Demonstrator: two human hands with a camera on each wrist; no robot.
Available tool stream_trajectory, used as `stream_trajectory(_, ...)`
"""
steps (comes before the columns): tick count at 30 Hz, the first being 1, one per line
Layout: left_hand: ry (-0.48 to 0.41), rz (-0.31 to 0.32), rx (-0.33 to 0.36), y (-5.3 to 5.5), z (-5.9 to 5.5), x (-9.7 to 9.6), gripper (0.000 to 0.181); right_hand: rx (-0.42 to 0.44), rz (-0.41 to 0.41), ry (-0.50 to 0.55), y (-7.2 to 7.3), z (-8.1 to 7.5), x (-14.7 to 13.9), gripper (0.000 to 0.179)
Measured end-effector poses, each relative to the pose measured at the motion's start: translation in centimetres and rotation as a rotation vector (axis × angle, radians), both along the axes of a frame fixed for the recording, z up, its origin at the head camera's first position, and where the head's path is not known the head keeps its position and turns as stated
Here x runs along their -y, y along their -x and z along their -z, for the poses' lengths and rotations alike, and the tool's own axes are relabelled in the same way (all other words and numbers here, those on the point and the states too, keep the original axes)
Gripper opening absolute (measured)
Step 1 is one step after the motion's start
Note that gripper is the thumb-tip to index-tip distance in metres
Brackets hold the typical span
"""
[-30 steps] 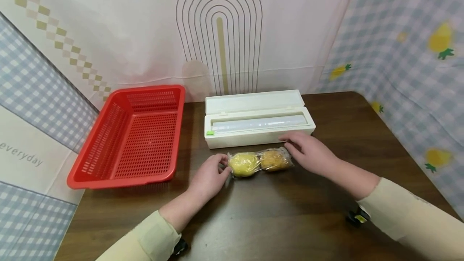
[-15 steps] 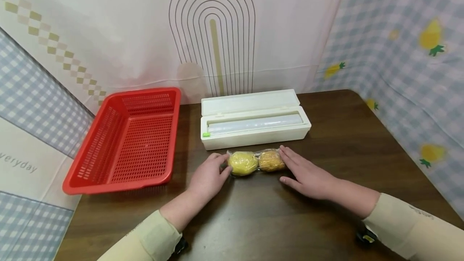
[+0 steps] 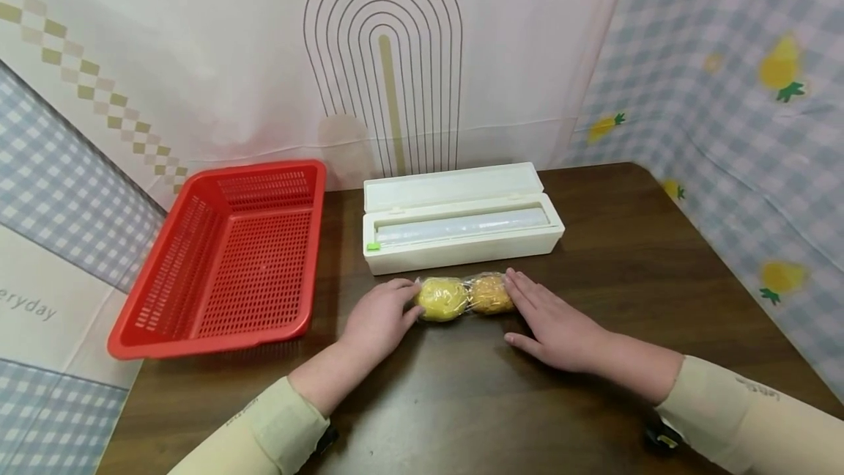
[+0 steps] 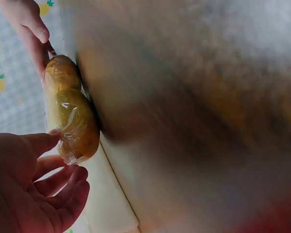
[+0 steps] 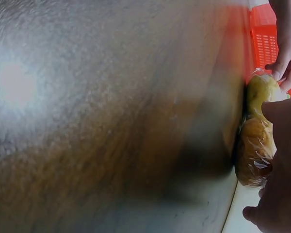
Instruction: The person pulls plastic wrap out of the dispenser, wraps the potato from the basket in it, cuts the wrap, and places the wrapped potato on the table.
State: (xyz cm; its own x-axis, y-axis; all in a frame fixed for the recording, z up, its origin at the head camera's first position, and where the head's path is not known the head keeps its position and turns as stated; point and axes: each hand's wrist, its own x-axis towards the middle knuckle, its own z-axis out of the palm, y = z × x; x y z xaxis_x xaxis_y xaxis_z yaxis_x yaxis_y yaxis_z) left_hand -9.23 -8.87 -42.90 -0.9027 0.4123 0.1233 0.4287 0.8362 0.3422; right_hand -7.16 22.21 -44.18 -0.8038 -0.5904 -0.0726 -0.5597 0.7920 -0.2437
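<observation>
Two rounded yellow and orange-brown pieces, fruit-like, lie end to end in clear plastic wrap as one bundle (image 3: 443, 300) on the table. At its left end, my left hand (image 3: 377, 319) holds the wrap between thumb and bent fingers; the left wrist view shows their tips against the film. My right hand (image 3: 560, 330) lays nearly straight fingers along the right end, its thumb apart from the bundle. Behind the bundle stands a white cling film box (image 3: 461, 248), its lid up and a roll (image 3: 464, 226) inside. The hands hide the bundle's outer ends in the head view.
A red plastic basket (image 3: 260, 270) stands at the left of the dark wooden table (image 3: 435, 416). Patterned cloth (image 3: 231, 64) hangs behind the table and along both sides. A small green tab (image 3: 373, 246) sits on the box's left front edge.
My right hand has come down from the box's front edge to the bundle's right end, its fingers straightening. My left hand has stayed at the left end. The head view has shifted slightly.
</observation>
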Motion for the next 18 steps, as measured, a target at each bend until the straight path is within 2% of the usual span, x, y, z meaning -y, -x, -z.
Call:
stream_trajectory(7, 0.036, 0.020, -0.006, -0.02, -0.27, -0.06, 0.042, -0.023, 0.000, -0.001, -0.12, 0.09, -0.03, 0.082)
stream_trajectory(18, 0.041, -0.014, 0.027, -0.21, -0.35, -0.04, 0.041, 0.024, 0.051, 0.051, 0.48, 0.38, -0.09, 0.080)
